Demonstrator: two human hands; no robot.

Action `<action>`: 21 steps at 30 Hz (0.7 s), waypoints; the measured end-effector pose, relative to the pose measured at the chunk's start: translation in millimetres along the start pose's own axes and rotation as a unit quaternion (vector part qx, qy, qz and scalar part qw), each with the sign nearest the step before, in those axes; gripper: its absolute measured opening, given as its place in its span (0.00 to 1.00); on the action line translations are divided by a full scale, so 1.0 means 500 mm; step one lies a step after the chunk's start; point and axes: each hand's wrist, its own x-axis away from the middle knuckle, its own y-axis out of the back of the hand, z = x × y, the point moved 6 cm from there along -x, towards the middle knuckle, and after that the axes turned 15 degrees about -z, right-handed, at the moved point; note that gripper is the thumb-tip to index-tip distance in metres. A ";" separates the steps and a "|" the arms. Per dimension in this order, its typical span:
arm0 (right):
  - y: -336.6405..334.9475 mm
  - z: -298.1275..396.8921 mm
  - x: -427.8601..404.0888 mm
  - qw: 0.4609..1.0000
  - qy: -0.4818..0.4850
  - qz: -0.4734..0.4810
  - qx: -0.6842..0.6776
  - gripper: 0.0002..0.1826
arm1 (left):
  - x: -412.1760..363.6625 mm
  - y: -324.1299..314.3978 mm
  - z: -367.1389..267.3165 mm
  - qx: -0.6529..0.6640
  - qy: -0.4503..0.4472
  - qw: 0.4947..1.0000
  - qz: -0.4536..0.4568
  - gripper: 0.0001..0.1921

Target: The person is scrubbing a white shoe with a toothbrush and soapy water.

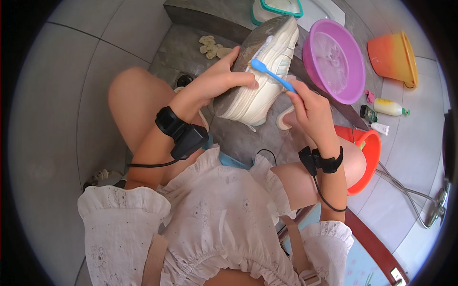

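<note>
My left hand [229, 77] grips a white sneaker [250, 96] by its sole side, thumb along the midsole edge. The shoe is tilted, with its grey, wet-looking sole turned to the left and its laced upper to the right. In my right hand [307, 103] is a blue-handled toothbrush [273, 74]; its head lies against the midsole, close to my left thumb. White foam [263, 48] clings along the sole's edge further up. A purple basin [359, 71] of sudsy water stands to the right of the shoe.
An orange-yellow bucket [391, 59], a white pump bottle [388, 107], a dark bottle [368, 113] and a white tube [380, 128] are at the right. A red bucket [374, 157] stands by my right knee. Behind the shoe are a teal-rimmed container [257, 14] and a grey ledge [207, 16].
</note>
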 end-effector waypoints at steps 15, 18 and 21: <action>0.030 -0.039 -0.043 0.995 -0.049 0.015 0.085 0.12 | 0.019 -0.014 -0.022 -0.025 0.003 1.000 -0.008 0.55; 0.022 -0.056 -0.043 0.994 -0.057 -0.019 0.094 0.12 | 0.018 -0.013 -0.030 -0.020 -0.003 1.000 -0.006 0.55; 0.031 -0.074 -0.065 0.987 -0.085 -0.042 0.126 0.11 | 0.014 -0.016 -0.020 -0.002 0.022 1.000 -0.001 0.55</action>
